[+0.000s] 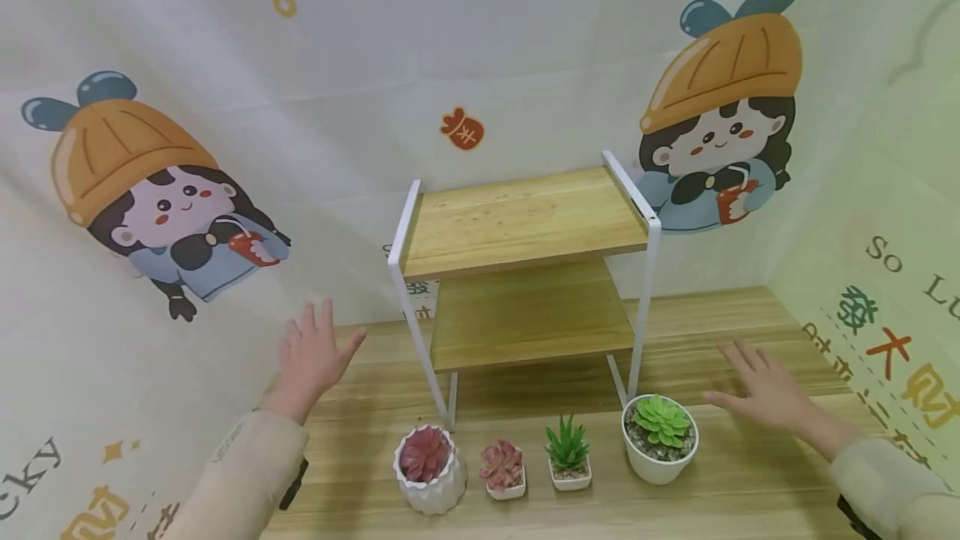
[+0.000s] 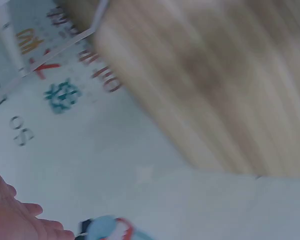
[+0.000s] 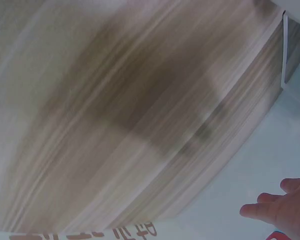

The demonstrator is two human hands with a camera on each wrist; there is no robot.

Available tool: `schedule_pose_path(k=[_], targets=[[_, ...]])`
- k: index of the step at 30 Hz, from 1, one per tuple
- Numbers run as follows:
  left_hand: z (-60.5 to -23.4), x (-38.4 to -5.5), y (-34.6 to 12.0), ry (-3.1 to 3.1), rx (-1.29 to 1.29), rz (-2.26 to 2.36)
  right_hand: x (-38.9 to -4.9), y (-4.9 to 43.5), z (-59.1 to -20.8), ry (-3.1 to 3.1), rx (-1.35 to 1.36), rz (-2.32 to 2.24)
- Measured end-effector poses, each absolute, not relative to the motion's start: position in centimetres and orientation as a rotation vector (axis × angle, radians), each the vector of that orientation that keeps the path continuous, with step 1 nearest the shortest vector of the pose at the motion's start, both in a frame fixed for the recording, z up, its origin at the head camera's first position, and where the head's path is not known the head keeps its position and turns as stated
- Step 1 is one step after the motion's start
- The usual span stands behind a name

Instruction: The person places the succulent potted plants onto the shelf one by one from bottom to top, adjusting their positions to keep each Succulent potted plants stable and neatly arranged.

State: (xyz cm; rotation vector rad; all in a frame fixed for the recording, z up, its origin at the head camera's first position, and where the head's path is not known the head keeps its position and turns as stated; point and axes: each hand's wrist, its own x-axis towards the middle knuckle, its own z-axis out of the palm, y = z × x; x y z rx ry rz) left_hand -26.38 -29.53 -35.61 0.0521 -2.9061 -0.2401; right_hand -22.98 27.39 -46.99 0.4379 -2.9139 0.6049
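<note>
My left hand (image 1: 313,359) hovers with spread fingers over the left part of the table, left of the two-tier shelf (image 1: 525,223). On the other side my right hand (image 1: 768,394) stretches out, fingers straight, to the right of a white round pot with a green succulent (image 1: 660,432). Both hands hold nothing. In a row before the shelf stand a ribbed white pot with a dark red succulent (image 1: 430,469), a small square pot with a pink succulent (image 1: 503,470) and a small square pot with a spiky green plant (image 1: 568,455).
The shelf has white metal side frames (image 1: 414,307) and wood-look boards, and stands on a wood-grain table (image 1: 360,457). A pale cloth printed with cartoon figures (image 1: 360,107) hangs behind and along both sides.
</note>
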Motion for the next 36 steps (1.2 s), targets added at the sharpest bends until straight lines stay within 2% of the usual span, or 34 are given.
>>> schedule_pose_path(k=[8,13,22,29,36], targets=[[-25.7,-28.6,-25.7,-2.986,-0.076,-0.472,-20.6,26.5,-47.0,-2.866,0.449,1.081],[-22.0,-29.7,-22.8,-2.993,-0.117,-0.624,-18.7,25.5,-47.0,-2.842,0.432,1.319],[-22.2,-30.9,-18.0,-2.925,-0.153,-0.844,-17.0,24.0,-48.7,-2.815,0.398,1.542],[-22.4,-30.7,-16.6,-3.063,-0.06,-0.644,-16.2,22.3,-49.8,-2.779,0.451,1.567],[-22.1,-31.0,-15.9,-3.09,0.004,-0.644,-15.9,20.9,-50.8,-2.759,0.393,1.548]])
